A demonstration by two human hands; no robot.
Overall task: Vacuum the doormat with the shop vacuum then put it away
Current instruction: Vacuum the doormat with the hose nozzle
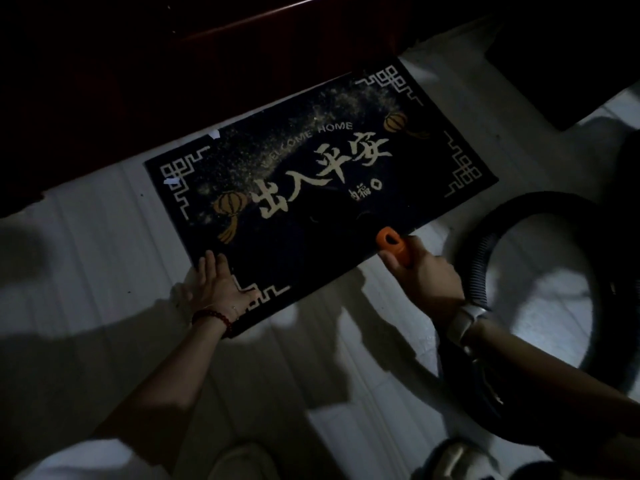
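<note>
While pressing flat with fingers spread, left hand (218,284) pinning the doormat's (311,188) near corner to pale floor tiles (104,216). Right hand (420,268) curled tight around the orange vacuum nozzle (393,244), tip just past the fingertips at the mat's near edge. Dark pile, cream lettering, pale grit scattered beyond both hands. Ribbed black hose (485,258) looping behind the right wrist.

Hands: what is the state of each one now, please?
Left hand: open, flat on the mat.
Right hand: closed on the orange nozzle.
</note>
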